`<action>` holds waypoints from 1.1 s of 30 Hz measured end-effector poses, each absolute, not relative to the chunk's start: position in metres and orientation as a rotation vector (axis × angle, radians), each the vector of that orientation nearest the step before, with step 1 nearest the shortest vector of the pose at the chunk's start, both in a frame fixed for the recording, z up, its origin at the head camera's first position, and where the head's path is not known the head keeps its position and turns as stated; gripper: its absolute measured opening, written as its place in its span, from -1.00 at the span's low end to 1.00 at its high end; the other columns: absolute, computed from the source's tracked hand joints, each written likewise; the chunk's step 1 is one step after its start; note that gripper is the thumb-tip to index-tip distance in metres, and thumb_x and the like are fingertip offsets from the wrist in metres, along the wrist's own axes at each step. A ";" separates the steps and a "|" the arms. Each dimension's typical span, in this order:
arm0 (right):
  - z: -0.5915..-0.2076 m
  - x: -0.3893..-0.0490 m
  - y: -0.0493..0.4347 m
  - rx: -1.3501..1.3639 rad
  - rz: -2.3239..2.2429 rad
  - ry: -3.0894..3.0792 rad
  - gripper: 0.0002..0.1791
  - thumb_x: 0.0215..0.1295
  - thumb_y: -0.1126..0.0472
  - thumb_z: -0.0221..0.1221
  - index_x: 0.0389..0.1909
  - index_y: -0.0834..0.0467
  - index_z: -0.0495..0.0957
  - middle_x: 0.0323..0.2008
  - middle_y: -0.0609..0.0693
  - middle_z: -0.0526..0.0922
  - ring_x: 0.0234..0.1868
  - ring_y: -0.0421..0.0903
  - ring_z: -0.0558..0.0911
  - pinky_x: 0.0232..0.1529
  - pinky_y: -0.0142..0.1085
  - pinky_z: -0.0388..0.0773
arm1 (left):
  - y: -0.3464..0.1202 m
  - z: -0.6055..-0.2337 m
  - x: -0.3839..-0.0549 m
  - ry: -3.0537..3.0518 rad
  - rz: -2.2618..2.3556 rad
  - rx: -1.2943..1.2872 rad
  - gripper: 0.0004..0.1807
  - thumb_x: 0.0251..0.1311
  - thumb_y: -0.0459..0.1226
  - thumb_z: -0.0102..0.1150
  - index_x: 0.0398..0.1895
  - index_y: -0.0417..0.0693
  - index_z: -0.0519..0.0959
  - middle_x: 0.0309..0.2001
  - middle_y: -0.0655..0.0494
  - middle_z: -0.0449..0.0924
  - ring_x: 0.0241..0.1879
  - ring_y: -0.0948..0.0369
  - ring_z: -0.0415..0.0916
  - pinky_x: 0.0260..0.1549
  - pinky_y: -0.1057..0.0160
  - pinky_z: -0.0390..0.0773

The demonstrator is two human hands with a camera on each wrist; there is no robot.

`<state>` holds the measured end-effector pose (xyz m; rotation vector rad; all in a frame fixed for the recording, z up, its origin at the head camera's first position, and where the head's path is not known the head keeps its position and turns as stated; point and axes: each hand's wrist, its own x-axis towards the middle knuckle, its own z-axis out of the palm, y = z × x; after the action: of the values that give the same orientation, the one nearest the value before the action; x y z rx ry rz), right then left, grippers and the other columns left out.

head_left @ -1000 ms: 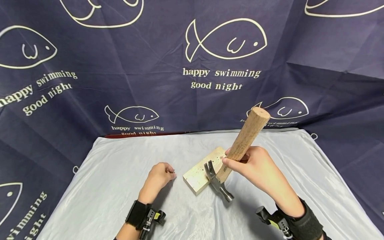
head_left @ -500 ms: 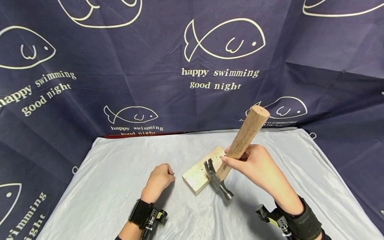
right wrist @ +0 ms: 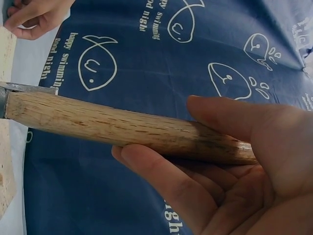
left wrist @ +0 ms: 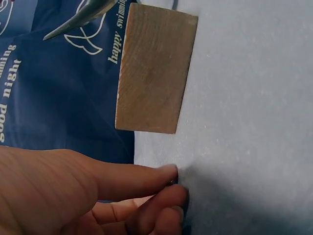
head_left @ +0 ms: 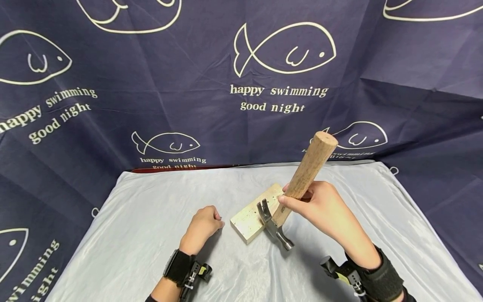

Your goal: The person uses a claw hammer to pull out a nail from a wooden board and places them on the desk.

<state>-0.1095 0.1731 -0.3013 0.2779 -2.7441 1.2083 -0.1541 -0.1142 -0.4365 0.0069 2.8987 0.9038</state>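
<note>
My right hand (head_left: 318,203) grips the wooden handle of a claw hammer (head_left: 306,170) between thumb and fingers. The handle slants up and away to the right. Its metal head (head_left: 275,228) hangs low, overlapping the near side of a pale wooden block (head_left: 247,220) in the head view. Left of that block, my left hand (head_left: 203,224) is low over the cloth, thumb and forefinger pinching a small nail (left wrist: 171,182); only a dark bit of it shows between the fingertips. In the left wrist view the block's end face (left wrist: 156,68) stands beyond the thumb.
Several small dark holes or marks dot the block's top. A pale grey satin cloth (head_left: 151,201) covers the table. Behind it hangs a dark blue curtain (head_left: 211,113) with white fish and lettering.
My left hand has shifted slightly right, towards the block, and turned so the nail shows less. The right hand and hammer have hardly moved.
</note>
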 end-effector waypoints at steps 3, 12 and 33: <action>-0.301 -0.109 0.172 0.278 1.214 -2.747 -0.63 -0.04 -0.28 0.26 -0.32 -0.13 0.67 -0.50 -0.16 0.72 -0.49 -0.22 0.58 -0.45 -0.24 0.52 | -0.114 -0.436 -0.152 2.874 0.924 0.024 -0.83 0.00 -0.31 0.28 -0.57 -0.10 0.46 -0.69 0.09 0.48 -0.68 0.21 0.38 -0.62 0.29 0.30; -0.302 -0.108 0.173 0.289 1.195 -2.756 -0.64 -0.05 -0.30 0.25 -0.34 -0.16 0.67 -0.51 -0.19 0.71 -0.51 -0.23 0.55 -0.49 -0.26 0.51 | -0.111 -0.437 -0.152 2.862 0.914 0.065 -0.87 0.01 -0.34 0.23 -0.57 -0.09 0.47 -0.69 0.11 0.49 -0.70 0.23 0.39 -0.63 0.30 0.35; -0.302 -0.107 0.170 0.317 1.195 -2.763 -0.61 -0.04 -0.29 0.24 -0.29 -0.13 0.67 -0.48 -0.21 0.72 -0.48 -0.25 0.58 -0.44 -0.25 0.52 | -0.110 -0.432 -0.155 2.793 0.924 0.036 -0.86 0.01 -0.32 0.23 -0.51 -0.10 0.44 -0.66 0.09 0.48 -0.69 0.21 0.40 -0.68 0.31 0.33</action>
<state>-0.1072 0.1700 -0.3024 0.3174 -2.7635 1.1953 -0.1554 -0.1104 -0.4323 0.0359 2.7933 0.9244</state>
